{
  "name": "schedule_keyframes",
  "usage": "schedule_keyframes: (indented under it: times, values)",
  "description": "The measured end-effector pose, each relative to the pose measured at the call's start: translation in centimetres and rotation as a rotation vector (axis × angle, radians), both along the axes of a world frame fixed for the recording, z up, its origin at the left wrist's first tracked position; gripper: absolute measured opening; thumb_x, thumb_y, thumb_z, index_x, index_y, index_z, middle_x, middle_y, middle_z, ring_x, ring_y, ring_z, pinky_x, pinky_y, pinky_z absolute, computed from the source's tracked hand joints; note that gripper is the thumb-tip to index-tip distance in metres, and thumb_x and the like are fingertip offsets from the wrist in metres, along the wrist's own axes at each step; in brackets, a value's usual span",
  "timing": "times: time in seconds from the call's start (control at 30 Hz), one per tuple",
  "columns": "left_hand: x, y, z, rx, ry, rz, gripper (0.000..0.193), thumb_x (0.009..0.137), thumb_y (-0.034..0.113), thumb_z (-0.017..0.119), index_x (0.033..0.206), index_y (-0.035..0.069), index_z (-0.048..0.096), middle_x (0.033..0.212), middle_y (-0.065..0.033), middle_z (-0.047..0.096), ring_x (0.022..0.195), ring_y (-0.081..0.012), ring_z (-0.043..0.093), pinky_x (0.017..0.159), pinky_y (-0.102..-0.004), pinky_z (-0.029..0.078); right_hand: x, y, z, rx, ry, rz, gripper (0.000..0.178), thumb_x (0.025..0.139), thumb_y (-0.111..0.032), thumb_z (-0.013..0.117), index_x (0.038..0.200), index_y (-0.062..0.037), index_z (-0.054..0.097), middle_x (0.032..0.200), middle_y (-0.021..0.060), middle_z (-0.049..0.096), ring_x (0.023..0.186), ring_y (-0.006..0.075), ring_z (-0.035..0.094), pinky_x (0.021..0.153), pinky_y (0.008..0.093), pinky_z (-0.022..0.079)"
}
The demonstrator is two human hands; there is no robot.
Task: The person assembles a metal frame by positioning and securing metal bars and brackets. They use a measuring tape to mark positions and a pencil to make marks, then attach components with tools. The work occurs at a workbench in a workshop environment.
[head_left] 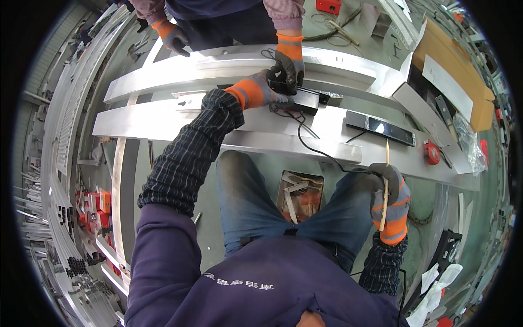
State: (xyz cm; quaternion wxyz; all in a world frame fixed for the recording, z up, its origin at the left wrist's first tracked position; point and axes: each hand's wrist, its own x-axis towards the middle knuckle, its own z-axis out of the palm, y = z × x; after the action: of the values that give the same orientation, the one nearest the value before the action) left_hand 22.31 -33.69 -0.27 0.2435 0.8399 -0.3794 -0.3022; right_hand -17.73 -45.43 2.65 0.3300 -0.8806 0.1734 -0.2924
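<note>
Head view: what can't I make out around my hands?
In the head view:
Black-and-silver box: part hidden by your left hand.
Black cable: where it continues, covered by your right hand.
Co-worker: head cut off by the upper edge.

Metal beam [376, 151] bearing tape measure [431, 153]

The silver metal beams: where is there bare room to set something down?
Bare: the left ends of the nearer beam and farther beam, both left of the striped dark sleeve. Crowded: the middle, around the orange-grey gloved left hand, the co-worker's gloved hand, black-and-silver box and thin black cable; rightward, a black rectangular device and red tape measure.
</note>
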Motion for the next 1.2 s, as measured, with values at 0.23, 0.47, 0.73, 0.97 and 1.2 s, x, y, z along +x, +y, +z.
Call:
schedule_keyframes:
  times: [0.23,0.47,0.73,0.97,1.2]
  values:
    - [-1.7,0.6,-0.3,-0.170,-0.240,0.071,0.109,0.063,0.043,0.097,0.146,-0.005,0.046,0.140,-0.0195,0.060,0.125,-0.0299,0.062,0.108,-0.0365,0.049,0.1,-0.5,-0.6,-0.013,-0.050,-0.041,0.017,0.087,0.002,0.072,0.103,-0.0017,0.068,0.093,0.0127,0.070,0.084,0.0294,0.070,0.076,0.0361,0.055]
    - [-1.1,-0.2,1.2,-0.284,-0.047,0.061,0.067,0.077,0.027,0.091,0.131,0.002,0.059,0.120,-0.0129,0.071,0.105,-0.0211,0.066,0.095,-0.0322,0.053,0.1,-0.7,-0.3,-0.024,-0.041,-0.048,0.015,0.090,-0.001,0.070,0.104,-0.0019,0.068,0.094,0.0119,0.070,0.085,0.0260,0.069,0.077,0.0340,0.055]
    - [-0.9,1.0,1.4,-0.457,0.030,0.083,0.056,0.086,0.029,0.085,0.127,0.000,0.059,0.106,-0.0152,0.071,0.098,-0.0202,0.068,0.088,-0.0332,0.055,-0.4,-0.8,1.3,0.025,-0.050,-0.049,0.013,0.098,-0.008,0.064,0.109,-0.0021,0.068,0.094,0.0101,0.070,0.086,0.0191,0.066,0.080,0.0318,0.053]
    - [2.4,6.2,4.8,-0.844,-0.072,-0.044,0.033,0.100,0.023,0.072,0.123,0.000,0.065,0.106,-0.0070,0.068,0.094,-0.0149,0.066,0.084,-0.0311,0.058,-1.9,-4.8,0.2,-0.020,-0.099,-0.286,0.013,0.100,-0.008,0.067,0.111,-0.0023,0.068,0.095,0.0087,0.069,0.087,0.0158,0.065,0.079,0.0313,0.053]
    - [4.2,8.2,5.2,-0.961,0.136,0.136,0.025,0.106,0.016,0.060,0.125,0.000,0.064,0.118,-0.0133,0.069,0.105,-0.0227,0.067,0.091,-0.0344,0.057,-2.6,-7.2,-1.3,0.111,-0.317,-0.323,0.022,0.099,-0.009,0.070,0.119,-0.0022,0.067,0.110,0.0080,0.069,0.100,0.0163,0.066,0.091,0.0310,0.053]
